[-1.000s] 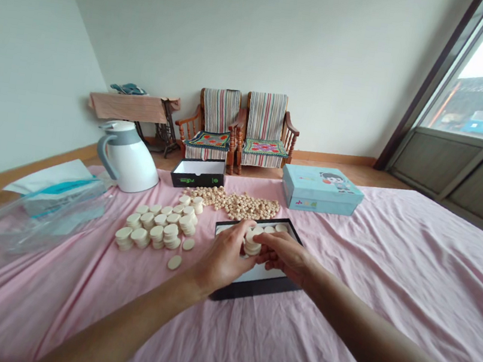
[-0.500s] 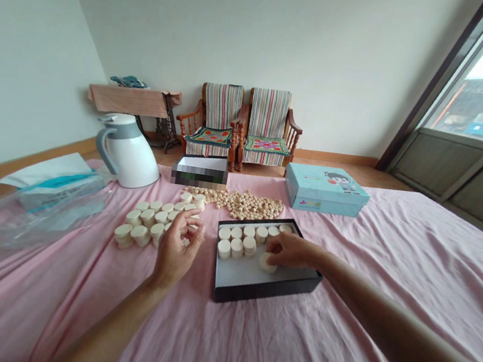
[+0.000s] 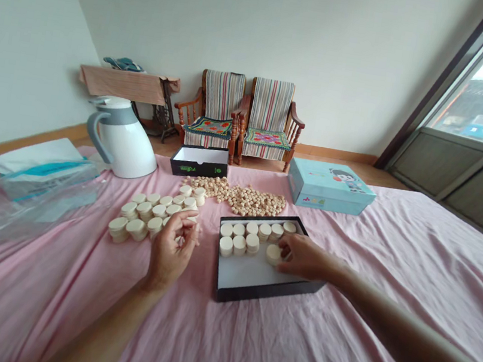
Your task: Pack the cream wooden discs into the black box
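Observation:
A black box (image 3: 262,289) with a white bottom lies on the pink cloth and holds two rows of stacked cream discs (image 3: 239,238). My right hand (image 3: 306,258) reaches into the box, its fingers closed round a short stack of discs (image 3: 273,253) at the end of the nearer row. My left hand (image 3: 172,245) is just left of the box, fingers curled onto a stack at the near edge of a loose group of disc stacks (image 3: 145,218).
A heap of small tan pieces (image 3: 243,197) lies beyond the box. Behind it are a small black box (image 3: 199,162), a light blue carton (image 3: 331,187) and a white jug (image 3: 118,137). Clear plastic bags (image 3: 17,190) lie left. Two chairs (image 3: 241,120) stand at the wall.
My left hand left the box and went to the loose stacks on the left. My right hand set its stack down in the box and slid it to the nearer row.

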`<state>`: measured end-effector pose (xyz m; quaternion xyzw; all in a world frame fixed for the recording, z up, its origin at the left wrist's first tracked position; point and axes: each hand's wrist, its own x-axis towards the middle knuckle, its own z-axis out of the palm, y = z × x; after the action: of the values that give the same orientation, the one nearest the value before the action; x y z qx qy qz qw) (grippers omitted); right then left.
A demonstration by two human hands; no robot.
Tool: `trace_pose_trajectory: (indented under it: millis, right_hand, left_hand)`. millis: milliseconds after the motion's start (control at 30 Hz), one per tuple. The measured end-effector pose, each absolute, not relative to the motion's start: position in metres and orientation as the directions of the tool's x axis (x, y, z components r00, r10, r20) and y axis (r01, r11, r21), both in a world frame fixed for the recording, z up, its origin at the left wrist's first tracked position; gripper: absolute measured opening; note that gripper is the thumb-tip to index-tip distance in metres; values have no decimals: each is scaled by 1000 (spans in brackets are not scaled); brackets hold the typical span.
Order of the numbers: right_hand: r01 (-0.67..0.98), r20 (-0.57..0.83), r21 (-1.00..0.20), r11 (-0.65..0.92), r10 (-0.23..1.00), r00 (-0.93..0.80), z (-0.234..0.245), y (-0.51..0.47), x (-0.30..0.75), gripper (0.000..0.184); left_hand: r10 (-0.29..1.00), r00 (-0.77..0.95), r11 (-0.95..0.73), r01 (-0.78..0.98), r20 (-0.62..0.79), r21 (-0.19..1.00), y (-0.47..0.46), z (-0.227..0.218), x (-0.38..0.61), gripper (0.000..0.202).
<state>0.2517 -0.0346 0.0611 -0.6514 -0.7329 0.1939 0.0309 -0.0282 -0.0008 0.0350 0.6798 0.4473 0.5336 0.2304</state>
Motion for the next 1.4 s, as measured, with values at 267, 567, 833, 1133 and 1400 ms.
trace_pose_trajectory:
  millis: [267, 567, 833, 1133, 1400]
  right_hand:
    - [979, -252, -204, -13, 967, -40, 57, -35, 235, 17]
    - [961, -263, -274, -39, 964, -36, 48, -17, 228, 17]
    - [931, -273, -365, 25, 953, -133, 55, -26, 243, 20]
    - [918, -243, -386, 86, 951, -191, 64, -30, 229, 22]
    - [843, -248, -522, 127, 923, -293, 77, -39, 223, 27]
  left_hand:
    - [849, 44, -501, 382, 527, 776, -3, 36, -30, 25]
    - [854, 53, -491, 410, 517, 769, -4, 35, -31, 23]
    - [821, 164, -548, 499, 547, 671, -5, 32, -29, 18]
    - [737, 427, -671, 551, 523, 496, -10, 27, -21, 35]
    - [777, 283, -608, 567, 562, 556, -10, 29, -23, 35]
